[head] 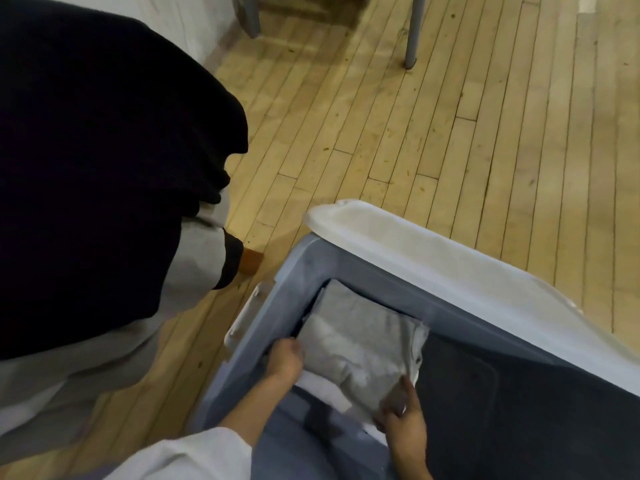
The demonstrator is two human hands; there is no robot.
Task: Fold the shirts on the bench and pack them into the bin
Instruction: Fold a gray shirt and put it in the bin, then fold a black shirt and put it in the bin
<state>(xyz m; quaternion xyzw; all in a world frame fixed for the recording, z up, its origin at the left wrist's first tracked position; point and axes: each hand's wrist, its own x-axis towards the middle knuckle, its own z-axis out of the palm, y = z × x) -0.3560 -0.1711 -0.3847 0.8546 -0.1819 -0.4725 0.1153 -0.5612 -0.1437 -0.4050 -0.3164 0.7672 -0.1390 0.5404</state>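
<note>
A folded grey shirt (360,337) lies inside the grey-blue plastic bin (467,306) at its left end. My left hand (285,358) grips the shirt's left edge deep in the bin. My right hand (401,408) pinches the shirt's near right corner. A white garment (325,388) shows under the grey one. On the left, a black shirt (97,168) is spread over the bench, hanging past its grey cover (194,271).
The bin's white lid (415,244) leans along its far rim. The bin's right part has a dark bottom (519,403). Wooden plank floor (450,133) lies beyond, with grey furniture legs (414,29) at the top.
</note>
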